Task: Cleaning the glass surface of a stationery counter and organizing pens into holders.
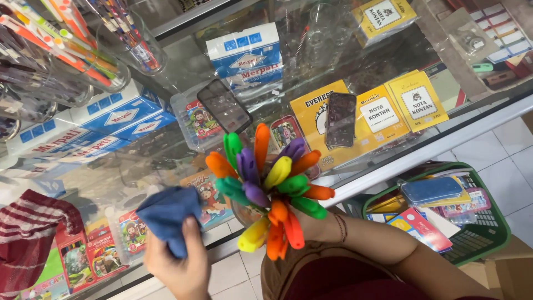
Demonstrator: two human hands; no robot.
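Wiping looks to be the work in hand: a blue cloth (166,214) is bunched in the left hand (179,261), fingers closed snugly round it, just left of a cup of markers (269,191). The cup is held up by the right hand (313,225), whose fingers are mostly hidden behind the markers, so the exact wrap cannot be told, though the grip is plainly closed on the cup. Both are held above the edge of a glass counter (388,161).

For a clean job, the cup would best be kept upright and steady so nothing slides out, and the cloth pressed flat rather than wadded.

The markers are smooth plastic, fat and rounded at the caps, in orange, green, purple and yellow, fanned out like a bouquet. The cloth looks soft and matte. Two dark phones (224,105) (340,119) lie flat on the shiny glass. A green wire basket (488,236) of flat packets sits on the tiled floor at right.
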